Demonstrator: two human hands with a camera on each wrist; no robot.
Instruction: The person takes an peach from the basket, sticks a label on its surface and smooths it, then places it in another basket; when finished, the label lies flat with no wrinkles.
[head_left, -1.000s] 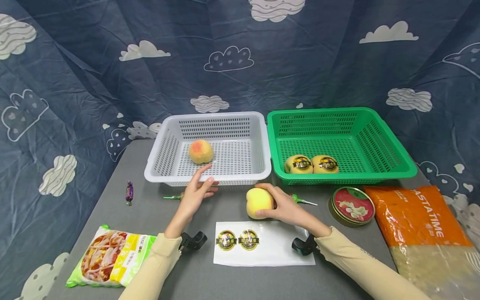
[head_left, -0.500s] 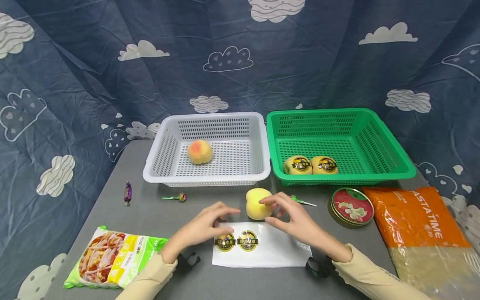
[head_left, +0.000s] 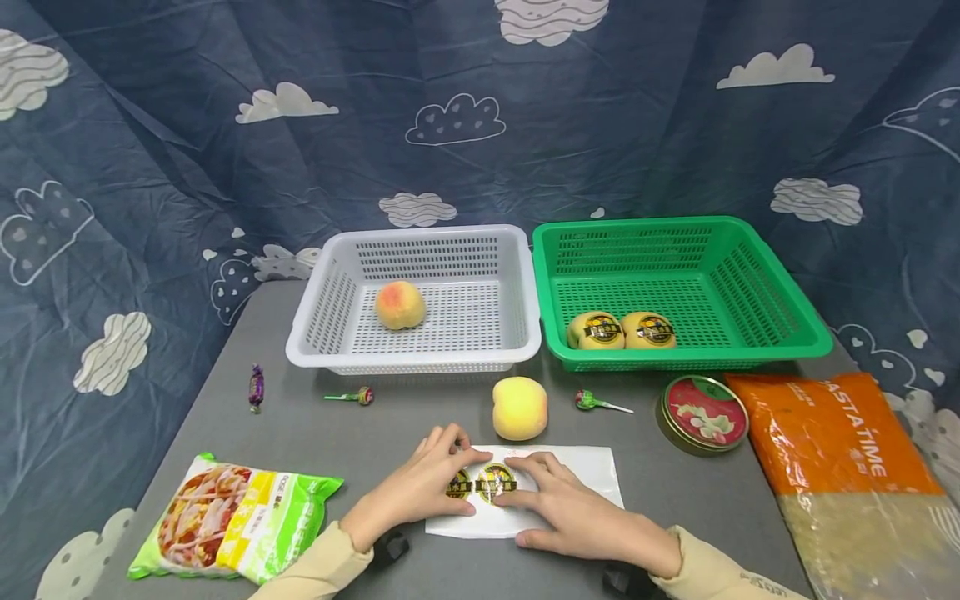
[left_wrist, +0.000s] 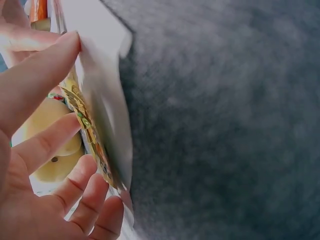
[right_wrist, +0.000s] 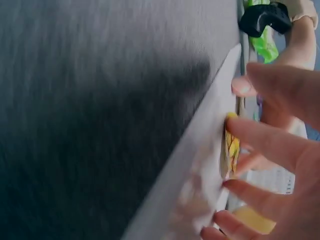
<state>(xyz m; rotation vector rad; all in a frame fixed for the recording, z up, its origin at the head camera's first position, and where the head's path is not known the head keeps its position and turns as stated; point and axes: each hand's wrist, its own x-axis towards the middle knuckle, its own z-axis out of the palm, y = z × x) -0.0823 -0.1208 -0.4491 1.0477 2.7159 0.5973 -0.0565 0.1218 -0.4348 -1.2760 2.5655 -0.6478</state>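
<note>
A white sheet [head_left: 592,471] with two round black-and-gold stickers lies flat on the table. My left hand [head_left: 422,485] rests on its left part, fingers loosely spread, partly covering the left sticker [head_left: 457,483]. My right hand [head_left: 566,510] reaches over the sheet with its fingers spread. In the right wrist view, one of its fingertips touches the edge of a sticker [right_wrist: 232,145]. In the left wrist view, fingertips of my left hand [left_wrist: 45,165] touch the sheet around a sticker [left_wrist: 86,127]. A yellow peach [head_left: 520,408] stands just behind the sheet, apart from both hands.
A white basket [head_left: 420,360] holds one peach [head_left: 401,304]. The green basket [head_left: 750,354] beside it holds two stickered peaches [head_left: 649,331]. Around lie two lollipops [head_left: 360,396], a wrapped candy [head_left: 257,389], a green food bag [head_left: 232,521], a round tin [head_left: 705,414] and an orange pasta bag [head_left: 847,467].
My right hand has let go of the peach and moved down onto the sheet. My left hand has come from near the white basket to the sheet's left side.
</note>
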